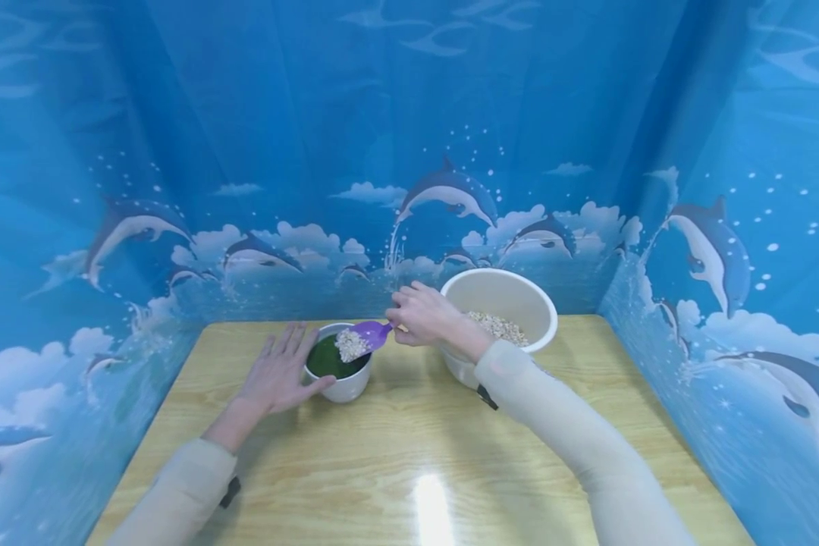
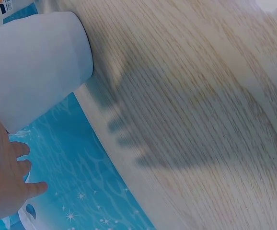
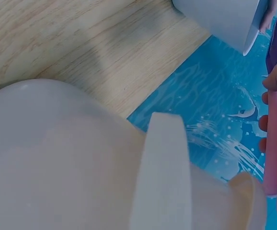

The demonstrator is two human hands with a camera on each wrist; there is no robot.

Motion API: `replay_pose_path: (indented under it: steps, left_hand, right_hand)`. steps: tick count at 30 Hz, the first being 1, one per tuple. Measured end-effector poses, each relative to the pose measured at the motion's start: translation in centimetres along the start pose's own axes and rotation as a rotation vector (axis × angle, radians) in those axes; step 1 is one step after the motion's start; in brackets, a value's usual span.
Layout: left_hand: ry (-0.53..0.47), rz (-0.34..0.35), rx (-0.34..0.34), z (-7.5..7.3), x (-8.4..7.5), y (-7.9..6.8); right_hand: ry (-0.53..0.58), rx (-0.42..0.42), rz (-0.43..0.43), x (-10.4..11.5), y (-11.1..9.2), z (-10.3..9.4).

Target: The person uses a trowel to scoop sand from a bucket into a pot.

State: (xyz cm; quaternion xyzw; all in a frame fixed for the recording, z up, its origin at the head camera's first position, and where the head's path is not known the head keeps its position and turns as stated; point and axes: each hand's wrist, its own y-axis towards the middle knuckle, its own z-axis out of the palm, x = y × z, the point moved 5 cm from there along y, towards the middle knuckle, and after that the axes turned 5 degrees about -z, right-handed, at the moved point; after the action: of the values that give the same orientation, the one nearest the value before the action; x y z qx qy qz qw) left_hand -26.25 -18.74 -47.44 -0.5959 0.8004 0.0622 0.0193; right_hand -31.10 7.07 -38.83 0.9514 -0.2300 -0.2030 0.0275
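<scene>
At the left of the table, a small white pot (image 1: pixel 346 390) has a dark green inside. My left hand (image 1: pixel 283 371) lies along its left side, fingers straight and spread, thumb across the near rim. Over the pot's opening tilts a small purple trowel (image 1: pixel 378 332) bearing whitish granules (image 1: pixel 352 346). My right hand (image 1: pixel 423 315) grips the trowel's handle, which looks pink in the right wrist view. Behind that wrist stands a larger white bucket (image 1: pixel 547 311) partly filled with similar granules (image 1: pixel 498 327). The left wrist view shows the pot's outer wall (image 2: pixel 38 67) beside the left hand (image 2: pixel 2 177).
Both containers stand near the back edge of the light wooden table (image 1: pixel 355 470). A blue curtain (image 1: pixel 300 136) printed with dolphins rises behind the table and along both sides. My right forearm (image 1: pixel 573 432) passes in front of the bucket.
</scene>
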Motion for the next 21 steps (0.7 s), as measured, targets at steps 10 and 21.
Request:
replay_pose_path:
  steps: [10, 21]
  left_hand:
    - [-0.006, -0.002, 0.014, -0.1, -0.1, 0.0]
    - [-0.024, -0.008, 0.008, 0.0, -0.1, -0.1]
  right_hand:
    - [-0.005, 0.075, -0.018, 0.3, 1.0, 0.4]
    - [-0.045, 0.090, -0.032, 0.3, 1.7, 0.7]
